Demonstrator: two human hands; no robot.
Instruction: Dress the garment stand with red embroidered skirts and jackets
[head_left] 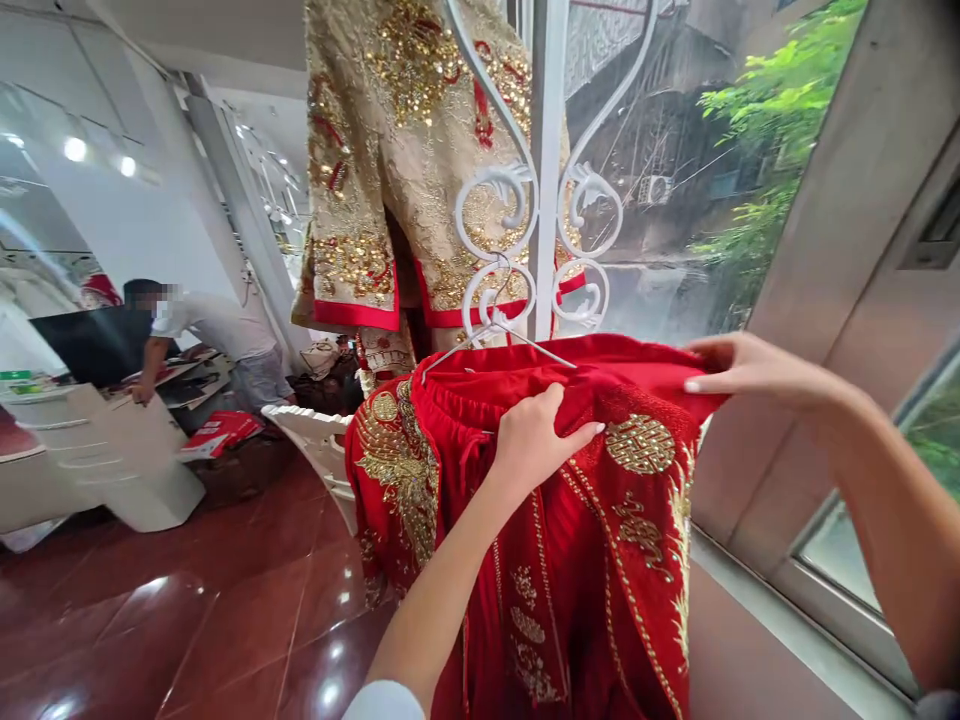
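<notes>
A red jacket point(649, 520) with gold embroidery and beaded edges hangs on a thin metal hanger point(536, 345). Inside its parted front is a red pleated garment point(454, 480) with a gathered waistband. My right hand point(739, 365) pinches the jacket's shoulder at the right, thumb towards me, and the cloth is stretched out flat there. Against the red cloth near the hanger's middle lies my left hand point(529, 435), with thumb and forefinger spread apart. Its other fingers are mostly hidden.
Behind hangs a cream-and-gold sequined garment point(427, 200) on a white scrolled metal stand point(550, 170). A white chair point(319, 440) stands at left. Further back, a person point(214, 335) leans over a white desk point(97, 450). A metal-framed window and door point(810, 400) border the right side.
</notes>
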